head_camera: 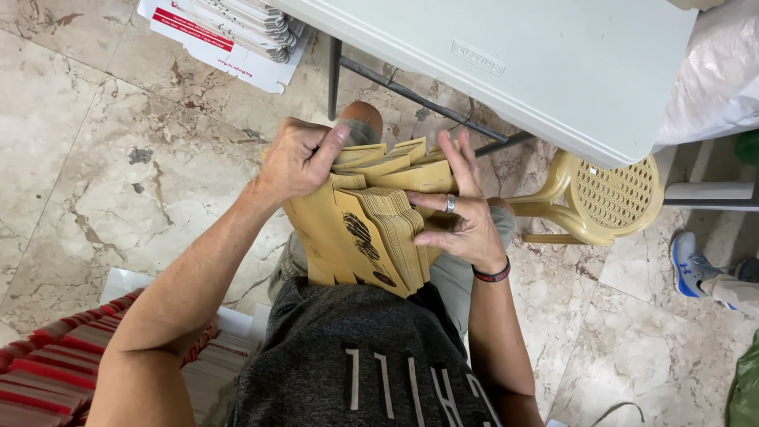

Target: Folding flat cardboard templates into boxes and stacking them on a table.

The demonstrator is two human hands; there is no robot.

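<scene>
A thick stack of flat brown cardboard sleeves (371,229) stands on edge on my lap, fanned at the top. My left hand (296,158) grips the stack's upper left corner, with the thumb pressed against the top flaps. My right hand (466,213), with a ring and a dark wristband, presses flat against the stack's right side, its fingers spread over the edges. Dark printing shows on the front sleeve.
A grey folding table (553,63) stands in front of my knees. A beige plastic stool (609,194) sits at the right. Flat white-and-red boxes (229,32) lie on the marble floor top left; red-edged stacks (55,364) sit bottom left. Another person's blue shoe (688,265) is at the right.
</scene>
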